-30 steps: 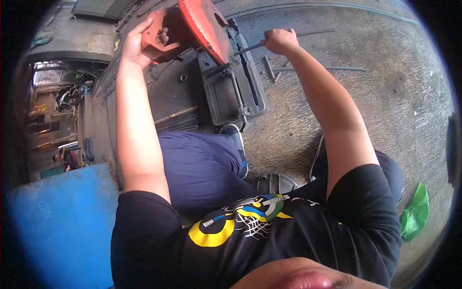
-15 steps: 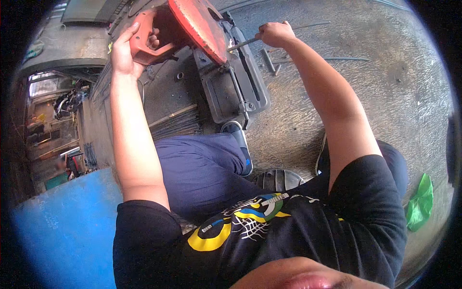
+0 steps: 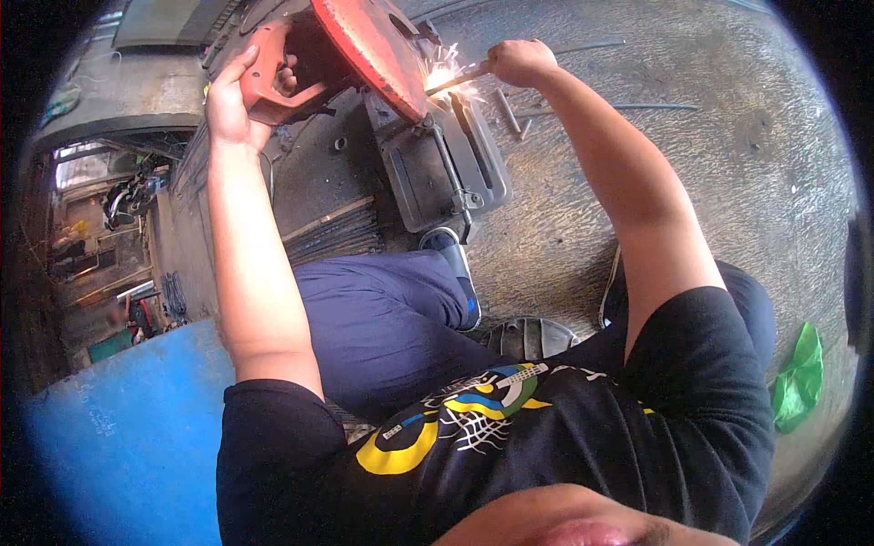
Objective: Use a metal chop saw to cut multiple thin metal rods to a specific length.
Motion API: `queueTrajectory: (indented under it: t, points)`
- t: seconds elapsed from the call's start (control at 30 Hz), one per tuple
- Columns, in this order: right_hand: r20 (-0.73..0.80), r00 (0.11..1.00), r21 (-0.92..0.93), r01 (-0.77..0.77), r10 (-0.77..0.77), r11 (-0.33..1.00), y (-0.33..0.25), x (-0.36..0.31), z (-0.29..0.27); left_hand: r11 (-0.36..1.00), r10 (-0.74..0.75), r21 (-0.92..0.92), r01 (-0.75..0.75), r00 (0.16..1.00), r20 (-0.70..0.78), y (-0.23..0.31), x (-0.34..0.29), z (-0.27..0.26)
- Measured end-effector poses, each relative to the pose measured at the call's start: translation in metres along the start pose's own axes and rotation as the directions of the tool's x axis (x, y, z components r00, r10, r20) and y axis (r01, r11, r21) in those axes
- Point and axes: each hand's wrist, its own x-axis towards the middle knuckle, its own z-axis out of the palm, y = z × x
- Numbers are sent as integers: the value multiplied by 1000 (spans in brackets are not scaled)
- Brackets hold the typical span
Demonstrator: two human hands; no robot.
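My left hand point(image 3: 235, 102) is wrapped round the orange handle point(image 3: 266, 77) of a chop saw. The saw's orange blade guard point(image 3: 375, 59) reaches down over its dark metal base point(image 3: 410, 173). In my right hand point(image 3: 523, 63) is a metal rod point(image 3: 469, 76), gripped in a closed fist. Its left end meets the saw beside the guard's lower edge. Bright sparks point(image 3: 448, 65) spray out there and partly hide the contact. The blade itself is covered by the guard.
Short cut metal pieces point(image 3: 507, 111) lie right of the base, near longer thin rods point(image 3: 655, 107). A bundle of dark rods point(image 3: 337, 232) is left of my shoe point(image 3: 451, 264). A blue panel point(image 3: 127, 437) stands at lower left; a green bag point(image 3: 799, 382) lies far right.
Sparks have appeared where the rod meets the saw. The handle and guard have shifted slightly left, and my left hand with them. My right hand stays almost in place.
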Motion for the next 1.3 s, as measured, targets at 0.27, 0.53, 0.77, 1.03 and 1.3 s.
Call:
queueTrajectory:
  t: [0.27,0.53,0.77,1.03,1.3]
  points:
    - [25,1000,0,5,-5,1000,0,-2,-3,1000,0,0,0,1000,25,-1,3,-5]
    - [-4,1000,-37,10,-10,999,-3,-5,-7,1000,5,2,-5,999,33,-1,3,-4]
    - [3,1000,-17,-10,10,1000,-4,-8,-10,1000,-18,11,17,999,49,0,4,-7]
    - [16,1000,40,6,-7,999,9,2,3,999,-28,46,26,999,25,1,2,-6]
    - [60,991,903,-1,-123,430,47,-26,-12,999,-43,12,43,999,8,0,2,-3]
